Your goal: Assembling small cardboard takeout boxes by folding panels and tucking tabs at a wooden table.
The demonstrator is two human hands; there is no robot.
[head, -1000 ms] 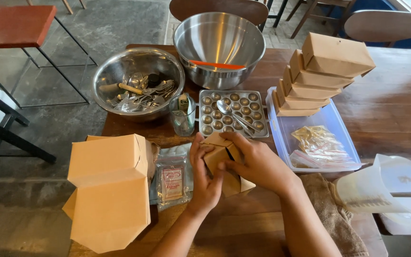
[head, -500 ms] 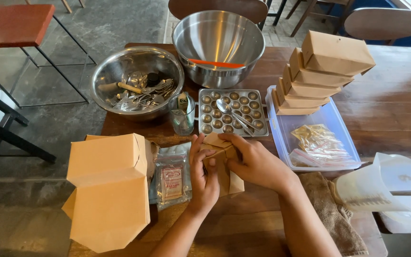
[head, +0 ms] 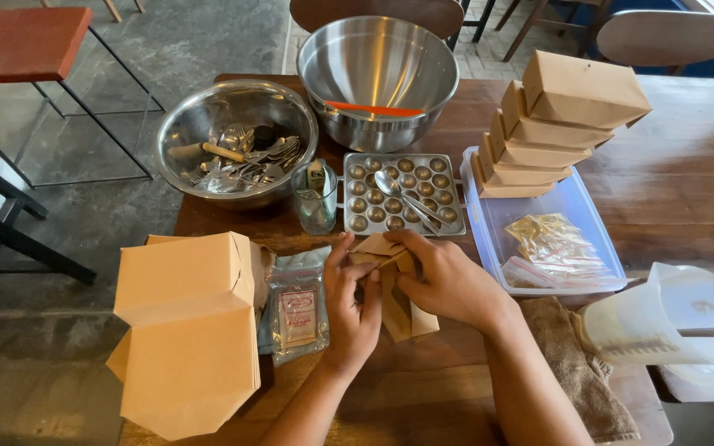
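Observation:
Both hands work a small brown paper box [head: 397, 307] at the near middle of the wooden table [head: 687, 190]. My left hand [head: 350, 312] pinches its left side, fingers closed on a flap. My right hand [head: 446, 279] covers the top and right side, thumb and fingers pressing the folded flaps. A thin wooden stick pokes out between the two hands. Just beyond the box lies a metal moulded tray [head: 398, 195] of small round balls with a spoon across it.
A stack of flat brown boxes [head: 188, 330] and a clear sachet packet [head: 297, 306] lie left. Behind stand a glass [head: 316, 198], a bowl of cutlery [head: 237, 142] and a big steel bowl [head: 378, 78]. Right: folded boxes [head: 568, 124], plastic tub with sachets [head: 551, 239], white jug [head: 671, 326], cloth [head: 576, 363].
Both hands have shifted slightly on the box, folding its flaps closer together. Everything else on the table stays where it was.

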